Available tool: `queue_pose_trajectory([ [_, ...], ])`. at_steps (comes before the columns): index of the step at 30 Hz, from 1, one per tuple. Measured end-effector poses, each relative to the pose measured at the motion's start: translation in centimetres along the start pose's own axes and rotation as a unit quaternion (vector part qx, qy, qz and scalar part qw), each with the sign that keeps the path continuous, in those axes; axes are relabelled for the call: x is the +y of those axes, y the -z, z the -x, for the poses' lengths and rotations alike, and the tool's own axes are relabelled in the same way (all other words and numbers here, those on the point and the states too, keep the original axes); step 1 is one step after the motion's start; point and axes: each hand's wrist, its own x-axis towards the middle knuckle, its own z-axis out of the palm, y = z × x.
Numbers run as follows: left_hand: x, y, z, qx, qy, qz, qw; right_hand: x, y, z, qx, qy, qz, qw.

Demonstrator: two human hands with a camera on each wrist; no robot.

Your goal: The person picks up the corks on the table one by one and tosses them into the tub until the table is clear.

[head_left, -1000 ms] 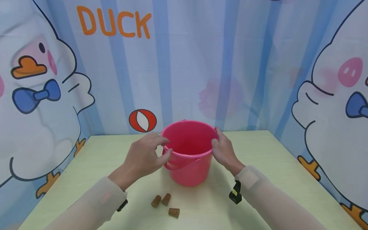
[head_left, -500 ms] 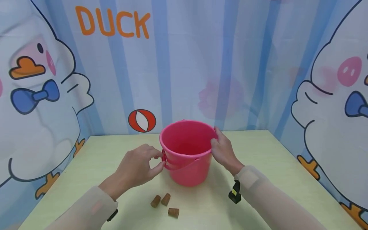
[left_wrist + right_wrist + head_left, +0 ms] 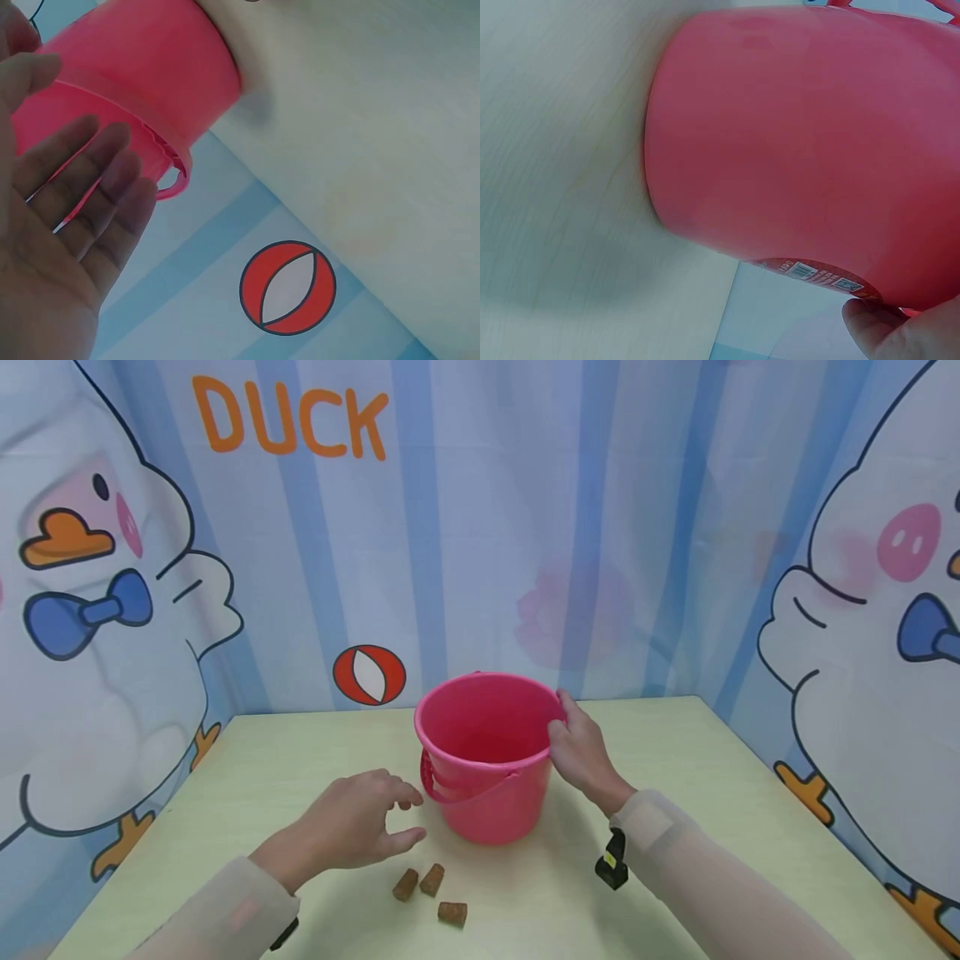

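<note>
A pink plastic bucket [image 3: 491, 802] stands upright on the table, its handle [image 3: 472, 793] hanging down over the near left side. On the bucket's right rim my right hand [image 3: 587, 752] grips, thumb at the inside edge and fingers behind. My left hand [image 3: 352, 822] hovers to the left of the bucket, holding nothing, fingers loosely bent and apart from the thumb. In the left wrist view the left palm [image 3: 52, 262] faces the camera, its fingers overlapping the bucket [image 3: 165, 60]. Near the left hand lie three brown corks [image 3: 406, 885], [image 3: 432, 880], [image 3: 452, 913].
A pale yellow table [image 3: 300, 743] reaches back to a blue striped curtain [image 3: 487, 527] printed with ducks, a ball and the word DUCK. A label with a barcode [image 3: 810, 271] shows on the bucket in the right wrist view.
My left hand has come away from the bucket's left rim and handle, moving down and to the left. The handle now hangs lower on that side. My right hand keeps its grip.
</note>
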Motion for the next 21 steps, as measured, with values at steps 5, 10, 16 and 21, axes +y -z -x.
queue_pose_trajectory([
  [5, -0.3, -0.5, 0.2, -0.052, -0.003, 0.006, 0.9986, 0.0, 0.0, 0.0, 0.0, 0.001, -0.002, 1.0],
  [10, -0.4, -0.9, 0.3, -0.11, 0.008, 0.028, 0.9935, 0.1, 0.0, 0.0, -0.001, 0.0, -0.004, 1.0],
  [16, -0.7, -1.5, 0.5, -0.155, 0.023, 0.043, 0.9867, 0.1, 0.0, 0.0, 0.0, -0.001, -0.003, 1.0],
  [21, -1.2, -2.5, 0.7, -0.162, -0.001, 0.027, 0.9864, 0.1, -0.1, 0.0, 0.0, -0.004, -0.003, 1.0],
])
